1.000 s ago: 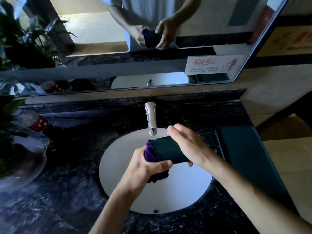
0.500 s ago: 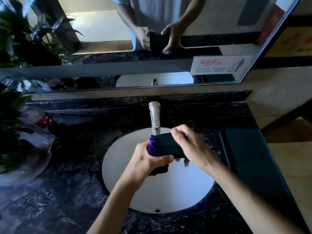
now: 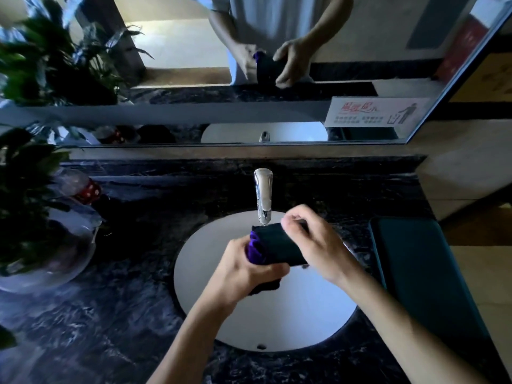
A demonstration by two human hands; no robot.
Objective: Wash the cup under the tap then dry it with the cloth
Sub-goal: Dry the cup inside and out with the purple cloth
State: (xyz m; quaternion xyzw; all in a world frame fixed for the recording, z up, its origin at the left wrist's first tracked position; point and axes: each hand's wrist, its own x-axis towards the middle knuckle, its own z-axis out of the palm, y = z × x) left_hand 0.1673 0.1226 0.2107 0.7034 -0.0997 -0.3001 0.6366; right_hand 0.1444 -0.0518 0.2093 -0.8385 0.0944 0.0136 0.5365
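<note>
A dark cup point(image 3: 279, 246) lies on its side in the air over the white sink point(image 3: 210, 273), just under the spout of the chrome tap point(image 3: 263, 195). No water stream is visible. A purple cloth point(image 3: 254, 249) is stuffed into the cup's left end, and a dark part of it hangs below my left hand point(image 3: 249, 275). My left hand grips the cloth at the cup's mouth. My right hand point(image 3: 318, 242) wraps over the cup's right end from above, fingers curled on its far side.
The dark marble counter point(image 3: 97, 328) surrounds the sink. A plant in a glass bowl point(image 3: 41, 217) stands at the left, with a red dotted object point(image 3: 90, 191) behind it. A teal mat point(image 3: 415, 273) lies at the right. The mirror point(image 3: 194, 65) is behind the tap.
Both hands and the cup have shifted slightly up toward the tap spout. My right hand's fingers have moved further over the cup's top.
</note>
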